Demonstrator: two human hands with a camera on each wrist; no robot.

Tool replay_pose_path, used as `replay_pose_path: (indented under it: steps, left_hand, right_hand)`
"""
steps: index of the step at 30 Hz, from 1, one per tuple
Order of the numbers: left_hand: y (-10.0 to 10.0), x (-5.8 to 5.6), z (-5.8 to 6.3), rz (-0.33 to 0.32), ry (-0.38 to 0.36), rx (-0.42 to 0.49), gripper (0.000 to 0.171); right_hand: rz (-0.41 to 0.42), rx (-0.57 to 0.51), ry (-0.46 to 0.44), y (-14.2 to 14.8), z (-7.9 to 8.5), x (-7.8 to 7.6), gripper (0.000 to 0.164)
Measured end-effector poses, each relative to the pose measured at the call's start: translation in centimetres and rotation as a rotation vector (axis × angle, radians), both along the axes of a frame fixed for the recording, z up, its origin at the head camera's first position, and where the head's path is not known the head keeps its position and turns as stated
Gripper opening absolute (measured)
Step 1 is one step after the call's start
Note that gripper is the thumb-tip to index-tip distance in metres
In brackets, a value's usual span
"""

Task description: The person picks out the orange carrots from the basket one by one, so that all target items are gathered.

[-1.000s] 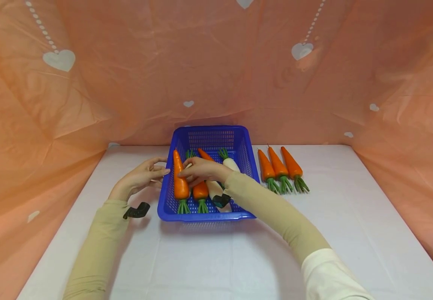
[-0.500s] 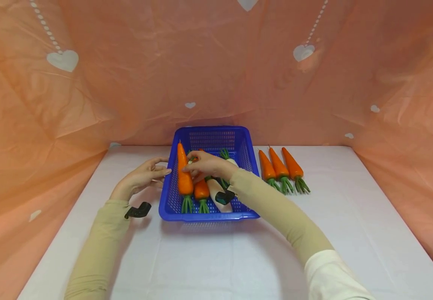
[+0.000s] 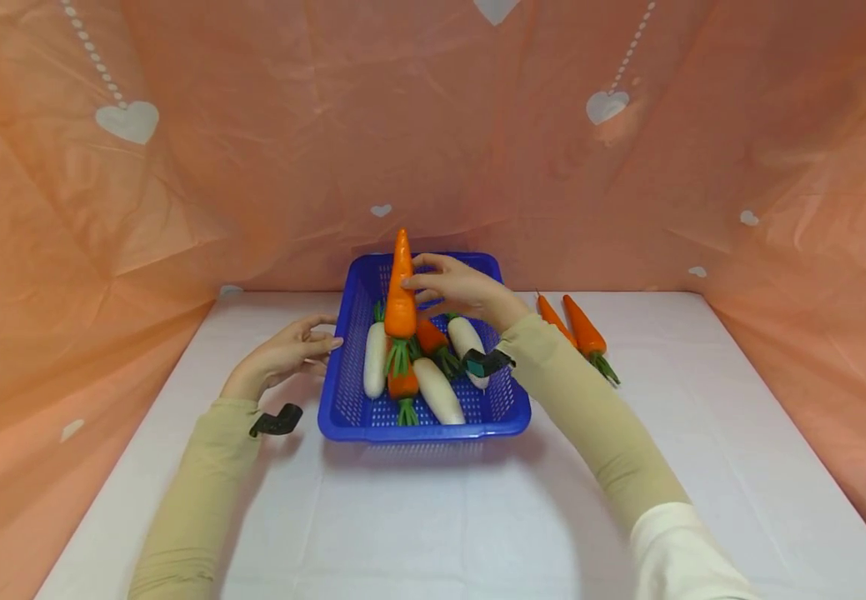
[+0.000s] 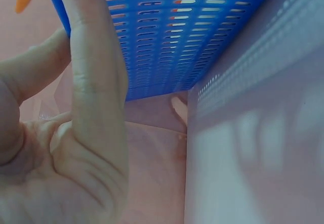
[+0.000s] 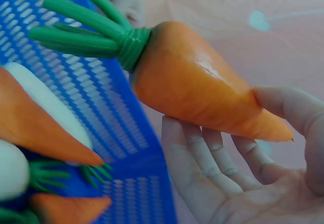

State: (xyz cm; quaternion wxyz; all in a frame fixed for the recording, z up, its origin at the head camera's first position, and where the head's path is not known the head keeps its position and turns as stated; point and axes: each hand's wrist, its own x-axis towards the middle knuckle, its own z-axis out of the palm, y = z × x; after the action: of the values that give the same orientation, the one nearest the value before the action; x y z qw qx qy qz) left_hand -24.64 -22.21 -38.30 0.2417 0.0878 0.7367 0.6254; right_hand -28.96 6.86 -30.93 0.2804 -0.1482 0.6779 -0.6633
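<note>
My right hand [image 3: 451, 287] pinches an orange carrot [image 3: 401, 304] with green stalks between thumb and fingers. The carrot is raised above the blue basket [image 3: 421, 432], tip pointing away and stalks toward me. In the right wrist view, the fingertips lie along one side of the carrot [image 5: 197, 82] and the thumb on the other. My left hand [image 3: 286, 354] grips the left rim of the basket, thumb and fingers on either side of the perforated wall [image 4: 152, 37]. Inside lie white radishes, one at the left [image 3: 375, 360], and other carrots, one in the middle [image 3: 404, 384].
To the right of the basket, carrots [image 3: 584, 327] lie side by side on the white table [image 3: 417, 525], partly hidden by my right forearm. An orange cloth [image 3: 433, 142] with white hearts hangs behind and at both sides.
My right hand has lifted the carrot from the basket's left side and carried it up, right and away from me, uncovering the white radish there. The left hand stays at the rim.
</note>
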Motion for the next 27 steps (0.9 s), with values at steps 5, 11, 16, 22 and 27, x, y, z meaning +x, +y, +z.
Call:
replay_pose_path:
  steps: [5, 11, 16, 22, 27]
  left_hand:
    - [0.2, 0.0, 0.0, 0.002, -0.004, -0.003, 0.057]
    - [0.2, 0.0, -0.1, -0.005, 0.008, -0.006, 0.059]
    - [-0.2, -0.2, -0.4, -0.035, 0.034, 0.03, 0.061]
    - [-0.1, -0.2, -0.3, -0.013, 0.018, 0.003, 0.059]
    - [0.0, -0.1, -0.1, 0.003, 0.004, -0.023, 0.057]
  right_hand:
    - [-0.037, -0.023, 0.042, 3.1, 1.6, -0.3, 0.039]
    - [-0.11, 0.002, 0.069, 7.2, 2.6, -0.5, 0.044]
    - [-0.169, 0.009, 0.062, 10.7, 2.9, -0.5, 0.049]
    - [-0.245, 0.045, 0.119, 15.1, 3.1, -0.1, 0.054]
    - [-0.282, 0.117, 0.126, 18.5, 3.0, 0.4, 0.061]
